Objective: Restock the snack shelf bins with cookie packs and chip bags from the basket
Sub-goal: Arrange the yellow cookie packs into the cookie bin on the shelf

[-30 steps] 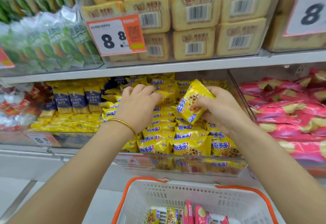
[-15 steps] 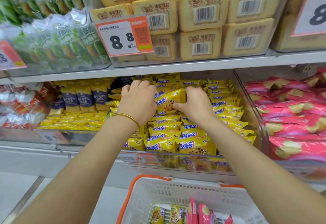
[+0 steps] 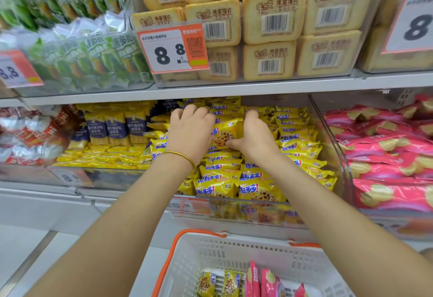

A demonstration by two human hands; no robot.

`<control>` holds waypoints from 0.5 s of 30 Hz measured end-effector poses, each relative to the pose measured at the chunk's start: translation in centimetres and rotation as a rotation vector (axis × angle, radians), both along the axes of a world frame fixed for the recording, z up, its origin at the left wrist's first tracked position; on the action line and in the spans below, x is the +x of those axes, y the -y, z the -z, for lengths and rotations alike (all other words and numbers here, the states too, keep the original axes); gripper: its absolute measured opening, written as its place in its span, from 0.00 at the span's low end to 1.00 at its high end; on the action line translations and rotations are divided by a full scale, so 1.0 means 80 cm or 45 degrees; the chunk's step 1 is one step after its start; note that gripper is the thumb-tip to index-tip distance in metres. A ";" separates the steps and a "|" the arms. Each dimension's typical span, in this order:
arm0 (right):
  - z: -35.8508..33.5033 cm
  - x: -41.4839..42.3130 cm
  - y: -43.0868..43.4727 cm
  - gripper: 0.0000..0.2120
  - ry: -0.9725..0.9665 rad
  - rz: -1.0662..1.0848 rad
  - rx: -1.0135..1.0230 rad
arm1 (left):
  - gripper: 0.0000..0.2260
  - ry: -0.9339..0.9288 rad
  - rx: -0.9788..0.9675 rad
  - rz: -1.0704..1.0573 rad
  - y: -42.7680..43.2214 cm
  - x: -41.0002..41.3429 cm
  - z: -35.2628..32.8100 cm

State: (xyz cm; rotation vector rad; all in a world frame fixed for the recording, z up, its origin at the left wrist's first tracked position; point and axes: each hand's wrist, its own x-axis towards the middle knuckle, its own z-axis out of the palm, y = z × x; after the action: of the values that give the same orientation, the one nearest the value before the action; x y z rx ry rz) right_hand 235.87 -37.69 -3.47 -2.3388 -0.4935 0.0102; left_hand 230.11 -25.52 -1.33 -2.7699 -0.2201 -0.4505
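The right hand (image 3: 254, 136) pinches a yellow cookie pack (image 3: 226, 132), with the thumb under its lower edge and the fingers curled over its top. The left hand (image 3: 191, 132), a gold bangle (image 3: 181, 157) at its wrist, lies curled against the pack's other end; its palm side is hidden, so I cannot tell whether it grips or only steadies. The pack stands on edge toward the back of the middle bin (image 3: 234, 205), printed face toward the camera, long axis running hand to hand across the bin, slightly tilted. Rows of like packs (image 3: 234, 179) fill the bin to its front lip. The shelf board (image 3: 234, 88) sits close above the knuckles. A clear divider (image 3: 332, 151) walls the right side, with pink chip bags (image 3: 386, 168) beyond it. The white basket (image 3: 234, 254) stands below.
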 end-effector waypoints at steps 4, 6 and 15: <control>-0.004 -0.014 0.027 0.25 0.067 -0.015 0.095 | 0.16 0.250 -0.053 0.153 0.008 -0.042 -0.002; -0.007 -0.033 0.046 0.21 0.141 -0.061 0.116 | 0.13 0.359 -0.070 0.240 0.014 -0.071 0.004; 0.077 -0.146 0.094 0.07 0.053 -0.448 -0.010 | 0.12 -0.038 -0.426 0.333 0.043 -0.199 0.123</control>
State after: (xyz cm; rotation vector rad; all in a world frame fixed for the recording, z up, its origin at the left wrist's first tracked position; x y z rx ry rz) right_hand 224.22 -45.19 -9.62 -2.2344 -0.9208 0.1295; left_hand 214.21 -28.98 -11.20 -3.1488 0.0850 -0.4718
